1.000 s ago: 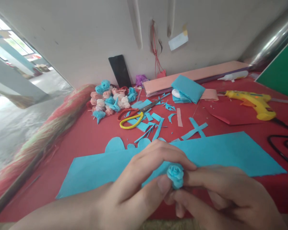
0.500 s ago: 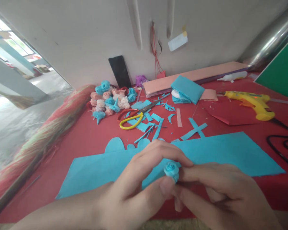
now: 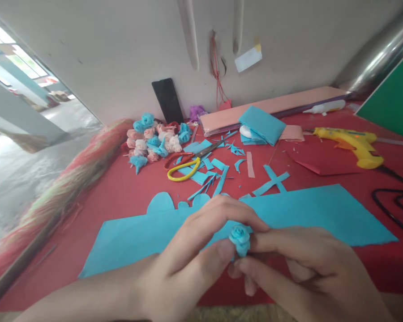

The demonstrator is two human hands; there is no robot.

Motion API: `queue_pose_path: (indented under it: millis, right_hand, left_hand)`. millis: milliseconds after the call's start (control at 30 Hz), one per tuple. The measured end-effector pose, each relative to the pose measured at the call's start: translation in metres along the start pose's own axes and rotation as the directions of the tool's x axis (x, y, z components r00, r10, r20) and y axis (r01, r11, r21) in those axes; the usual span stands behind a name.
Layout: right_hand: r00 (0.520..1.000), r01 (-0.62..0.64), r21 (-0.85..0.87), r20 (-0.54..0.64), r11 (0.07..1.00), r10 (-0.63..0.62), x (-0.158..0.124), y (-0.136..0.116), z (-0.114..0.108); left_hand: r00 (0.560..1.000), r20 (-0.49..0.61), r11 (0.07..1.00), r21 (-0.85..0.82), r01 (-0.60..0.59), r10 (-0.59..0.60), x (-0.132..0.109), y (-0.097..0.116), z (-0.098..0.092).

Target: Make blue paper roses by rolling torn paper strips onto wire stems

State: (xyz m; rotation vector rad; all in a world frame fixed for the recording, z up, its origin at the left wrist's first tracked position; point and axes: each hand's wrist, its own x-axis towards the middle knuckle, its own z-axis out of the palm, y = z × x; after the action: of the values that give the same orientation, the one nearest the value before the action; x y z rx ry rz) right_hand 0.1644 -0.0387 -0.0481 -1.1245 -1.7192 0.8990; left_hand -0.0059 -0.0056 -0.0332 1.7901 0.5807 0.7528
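Small blue rolled-paper rose point(image 3: 240, 238) stands bloom-up between your hands: your left hand point(image 3: 188, 255) pinches it from the left, your right hand point(image 3: 302, 264) from the right, both grips closed tight.

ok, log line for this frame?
left hand: pinching blue paper rose | right hand: pinching same rose | beneath: blue paper sheet | scissors: lying on red table

Craft table — scissors point(image 3: 188, 163), glue gun point(image 3: 354, 144)
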Motion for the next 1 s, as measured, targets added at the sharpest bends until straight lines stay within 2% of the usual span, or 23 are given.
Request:
queue_pose_path:
  millis: [200, 600, 833, 900, 1000]
  right_hand:
    - [1.000, -0.001, -0.028, 0.023, 1.000, 0.002, 0.0001, 0.0014, 0.0005]
    - [0.998, 0.057, -0.074, -0.006, 0.996, -0.058, -0.0005, 0.0050, 0.0016]
    - [0.998, 0.059, -0.108, -0.026, 0.992, -0.062, -0.0039, 0.0063, 0.0039]
    - [0.999, 0.038, -0.112, -0.028, 0.993, -0.041, -0.0045, 0.0067, 0.0035]
    - [1.000, -0.016, -0.068, -0.019, 0.998, 0.014, -0.0028, 0.0066, 0.0034]
  left_hand:
    - [1.000, 0.016, 1.000, 0.022, 0.011, -0.011, 0.0001, 0.0012, -0.0006]
    - [1.000, 0.006, 1.000, 0.000, -0.010, 0.010, 0.0011, 0.0013, 0.0000]
    - [0.998, 0.037, 0.999, 0.013, -0.053, 0.052, -0.0010, -0.0022, -0.0009]
    - [0.997, 0.039, 0.998, 0.017, -0.067, 0.067, -0.0002, -0.0027, -0.0002]
    - [1.000, 0.016, 1.000, 0.001, -0.023, 0.023, 0.0024, -0.0013, 0.0019]
